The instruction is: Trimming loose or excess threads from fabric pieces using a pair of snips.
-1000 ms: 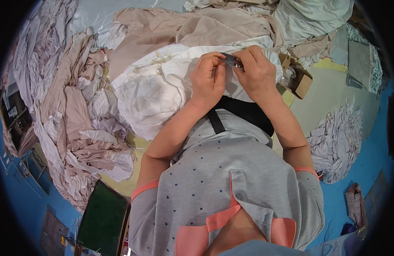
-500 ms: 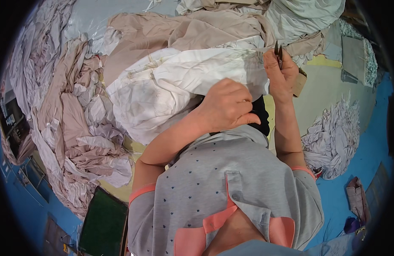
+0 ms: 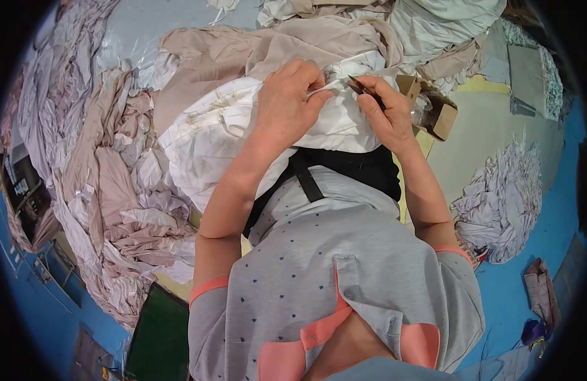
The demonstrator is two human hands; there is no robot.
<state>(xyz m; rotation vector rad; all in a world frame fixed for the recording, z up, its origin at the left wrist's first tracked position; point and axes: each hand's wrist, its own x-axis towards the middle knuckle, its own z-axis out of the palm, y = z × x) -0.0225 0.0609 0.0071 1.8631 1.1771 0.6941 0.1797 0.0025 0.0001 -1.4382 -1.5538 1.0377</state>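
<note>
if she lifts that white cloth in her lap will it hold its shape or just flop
The white cloth would probably flop: it lies bunched in soft folds and creases. It looks thin, so likely light for its size, though the heap is large and may drag. The left hand pinches a fold beside the right hand with its small tool, so it seems easy to grip.

garment (image 3: 217, 133) on desk (image 3: 490, 136), in front of person | left hand (image 3: 287, 101) on garment, right hand (image 3: 385, 114) just right of it | cardboard box (image 3: 436, 111) right of hands | fabric pile (image 3: 109, 190) left | scrap heap (image 3: 503, 203) on floor (image 3: 547, 209), right
</note>
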